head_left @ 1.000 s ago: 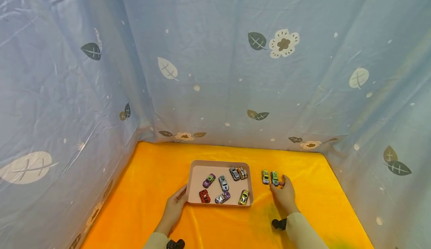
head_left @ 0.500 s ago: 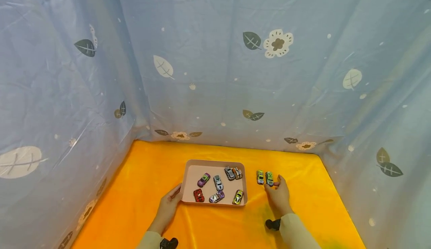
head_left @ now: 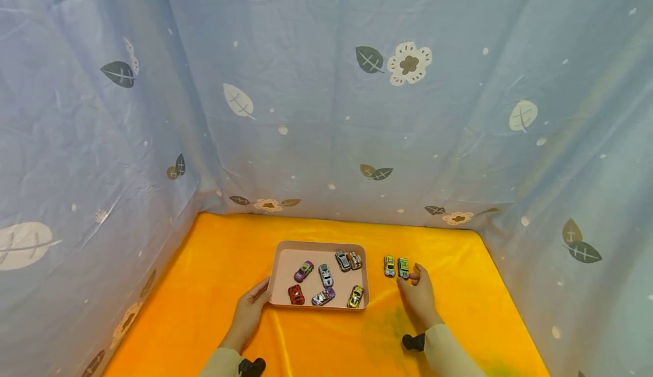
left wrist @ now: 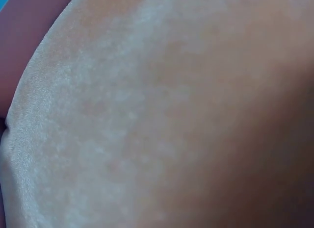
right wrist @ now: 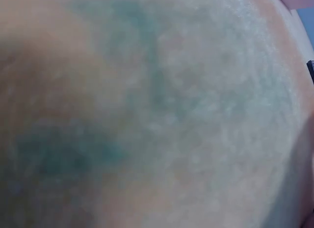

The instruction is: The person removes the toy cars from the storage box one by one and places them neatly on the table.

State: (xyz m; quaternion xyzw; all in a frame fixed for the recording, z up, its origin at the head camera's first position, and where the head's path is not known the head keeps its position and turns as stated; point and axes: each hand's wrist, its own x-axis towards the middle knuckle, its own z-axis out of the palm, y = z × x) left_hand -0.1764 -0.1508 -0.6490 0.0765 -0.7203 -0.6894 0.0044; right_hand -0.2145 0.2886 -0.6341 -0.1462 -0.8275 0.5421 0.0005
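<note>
In the head view my left hand (head_left: 247,312) holds the left wall of a shallow pink tray (head_left: 316,245). Several small toy cars lie in it, among them a red one (head_left: 296,295), a purple-and-green one (head_left: 304,271) and a yellow one (head_left: 355,296). To the right of the tray, a green toy car (head_left: 403,267) stands on the cloth beside a yellow-green toy car (head_left: 389,265). My right hand (head_left: 419,296) pinches the near end of the green car between thumb and finger. Both wrist views are filled by blurred cloth, with little of either hand.
A yellow-orange cloth (head_left: 326,343) covers the tabletop. Pale blue curtains (head_left: 316,156) printed with leaves and flowers hang behind it and at both sides. Inside the tray, a silver toy car (head_left: 343,261) and an orange-white one (head_left: 354,260) touch at the back right.
The whole scene shifts leftward in the head view as the camera turns slightly. Hands, tray and cars keep nearly the same places relative to one another.
</note>
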